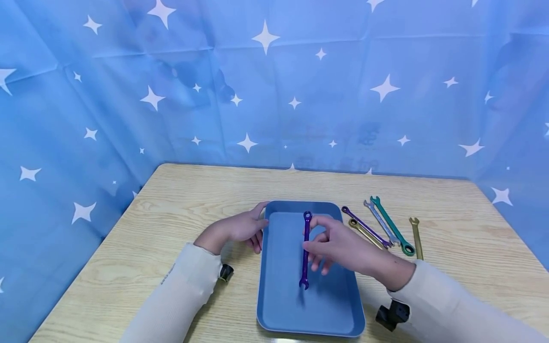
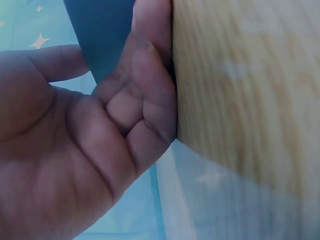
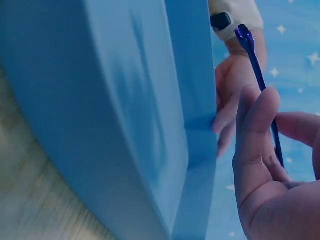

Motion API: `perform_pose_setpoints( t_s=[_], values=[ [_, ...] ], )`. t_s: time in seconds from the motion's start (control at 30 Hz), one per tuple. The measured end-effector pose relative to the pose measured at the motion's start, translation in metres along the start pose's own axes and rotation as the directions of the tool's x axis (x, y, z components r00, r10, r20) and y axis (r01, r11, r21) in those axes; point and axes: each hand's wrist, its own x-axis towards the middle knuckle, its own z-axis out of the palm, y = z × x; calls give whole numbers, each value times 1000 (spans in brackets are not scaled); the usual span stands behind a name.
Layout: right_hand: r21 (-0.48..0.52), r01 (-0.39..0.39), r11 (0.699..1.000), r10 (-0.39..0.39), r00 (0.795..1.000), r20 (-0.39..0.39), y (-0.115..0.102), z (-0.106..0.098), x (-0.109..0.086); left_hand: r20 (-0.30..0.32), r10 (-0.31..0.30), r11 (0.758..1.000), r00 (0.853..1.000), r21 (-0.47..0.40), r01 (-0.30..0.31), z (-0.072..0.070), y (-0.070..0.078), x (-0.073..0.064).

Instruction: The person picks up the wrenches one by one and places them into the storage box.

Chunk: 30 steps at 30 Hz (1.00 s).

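Note:
Over the blue tray (image 1: 283,305), my right hand (image 1: 343,245) pinches a purple combination wrench (image 1: 305,252) between thumb and fingers. The wrench's ring end points to the far side and its open end to the near side; a shadow falls on the tray floor beneath it. In the right wrist view the wrench (image 3: 257,70) stands clear of the tray (image 3: 195,75). My left hand (image 1: 242,228) holds the tray's left edge near the far corner, thumb at the rim. In the left wrist view the left hand's fingers (image 2: 150,95) are curled low against the wooden table.
Right of the tray lie another purple wrench (image 1: 366,227), a gold wrench (image 1: 364,232), a silver-blue wrench (image 1: 381,221) and a green wrench (image 1: 392,224), close together. Another gold wrench (image 1: 416,238) lies farther right. A blue star-patterned curtain (image 1: 266,95) hangs behind the wooden table (image 1: 171,214).

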Motion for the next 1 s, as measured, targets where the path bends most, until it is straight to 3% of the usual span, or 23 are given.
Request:
perform_pose_setpoints(
  t_s=[0.43, 1.0],
  values=[
    [9, -33, 999, 33, 999, 26, -8, 8, 14, 3, 23, 1000, 1000, 20, -23, 0, -1, 0],
    [-123, -124, 985, 135, 988, 80, -5, 32, 35, 15, 18, 1000, 1000, -10, -18, -1, -2, 0]
  ],
)
